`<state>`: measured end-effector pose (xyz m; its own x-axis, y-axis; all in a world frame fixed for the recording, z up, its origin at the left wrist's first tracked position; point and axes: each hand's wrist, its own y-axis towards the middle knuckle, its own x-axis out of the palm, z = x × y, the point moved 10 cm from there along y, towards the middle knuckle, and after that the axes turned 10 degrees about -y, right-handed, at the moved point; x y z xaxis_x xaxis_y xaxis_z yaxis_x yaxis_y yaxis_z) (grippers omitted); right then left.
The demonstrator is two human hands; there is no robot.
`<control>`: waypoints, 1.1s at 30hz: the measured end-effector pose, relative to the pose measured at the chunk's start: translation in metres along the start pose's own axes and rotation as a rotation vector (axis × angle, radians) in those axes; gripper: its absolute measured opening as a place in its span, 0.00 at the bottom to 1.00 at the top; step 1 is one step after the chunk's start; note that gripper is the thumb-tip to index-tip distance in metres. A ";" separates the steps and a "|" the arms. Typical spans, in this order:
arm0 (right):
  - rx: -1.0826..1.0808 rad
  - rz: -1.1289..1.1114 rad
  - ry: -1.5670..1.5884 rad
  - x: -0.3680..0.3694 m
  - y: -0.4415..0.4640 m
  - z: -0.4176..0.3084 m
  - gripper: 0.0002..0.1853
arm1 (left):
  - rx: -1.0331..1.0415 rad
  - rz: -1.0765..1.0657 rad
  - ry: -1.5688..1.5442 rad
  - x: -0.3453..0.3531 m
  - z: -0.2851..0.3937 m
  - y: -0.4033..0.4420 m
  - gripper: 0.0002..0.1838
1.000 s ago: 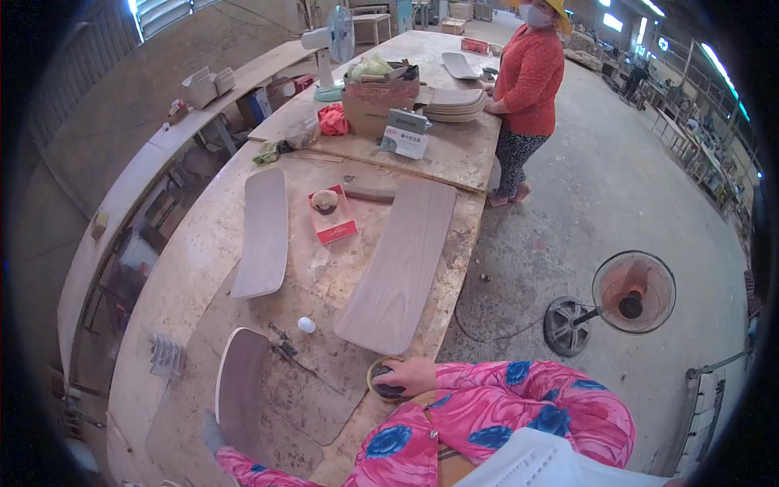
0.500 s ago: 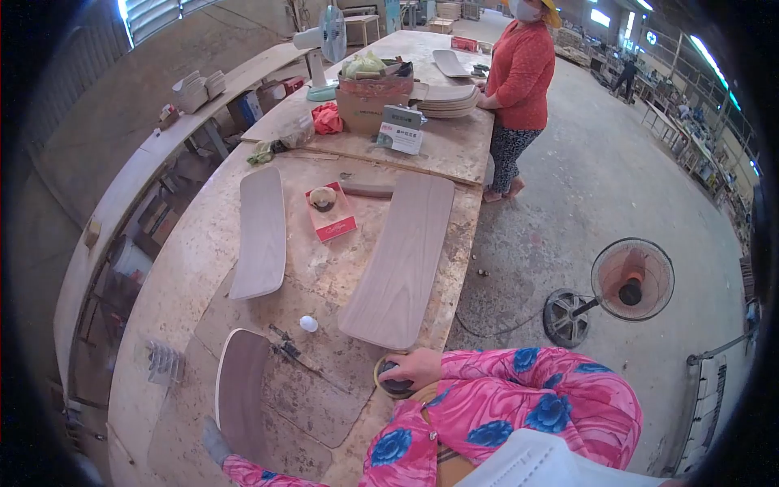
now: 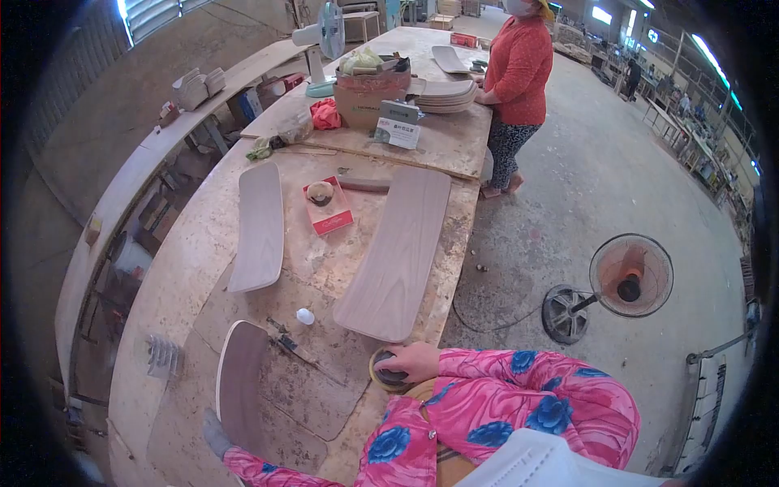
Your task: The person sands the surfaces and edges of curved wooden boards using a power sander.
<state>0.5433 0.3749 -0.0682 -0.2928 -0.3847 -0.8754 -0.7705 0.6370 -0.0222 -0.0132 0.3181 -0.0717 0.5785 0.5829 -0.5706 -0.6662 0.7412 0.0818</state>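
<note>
My left hand [image 3: 216, 436], in a grey glove, is at the near left edge of a curved wooden board [image 3: 243, 377]. Its fingers press against that edge; the thumb is hidden. My right hand [image 3: 414, 362], bare, is closed over a round dark thing with a yellowish rim [image 3: 390, 377] at the near right of the table. A long wooden board [image 3: 395, 256] lies just beyond this hand. Farther left lies another curved board [image 3: 259, 227]. A small white bottle [image 3: 305, 316] and a thin dark tool [image 3: 286, 342] sit between the boards.
A red box [image 3: 329, 213] with a round item on it lies mid-table. Beyond are a carton [image 3: 357, 105], stacked boards [image 3: 445, 96] and a person in a red top [image 3: 521, 65]. A floor fan [image 3: 631, 276] stands right; a clear plastic rack [image 3: 164, 357] lies left.
My left hand has shifted slightly up along the board's edge. My right hand remains on the round thing. The whole view has moved a little.
</note>
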 end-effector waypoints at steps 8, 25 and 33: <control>0.019 0.004 -0.007 -0.004 -0.001 -0.001 0.34 | -0.088 -0.038 0.091 0.000 0.027 -0.009 0.36; 0.055 -0.024 0.007 0.001 -0.002 0.002 0.34 | -0.047 0.045 0.204 -0.001 0.091 -0.040 0.41; 0.078 -0.027 0.007 -0.001 -0.002 0.004 0.35 | -0.093 0.092 0.391 -0.006 0.095 -0.044 0.42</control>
<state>0.5473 0.3766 -0.0689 -0.2765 -0.4067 -0.8707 -0.7317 0.6765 -0.0836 0.0573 0.3133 0.0057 0.3044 0.4618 -0.8331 -0.7567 0.6485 0.0830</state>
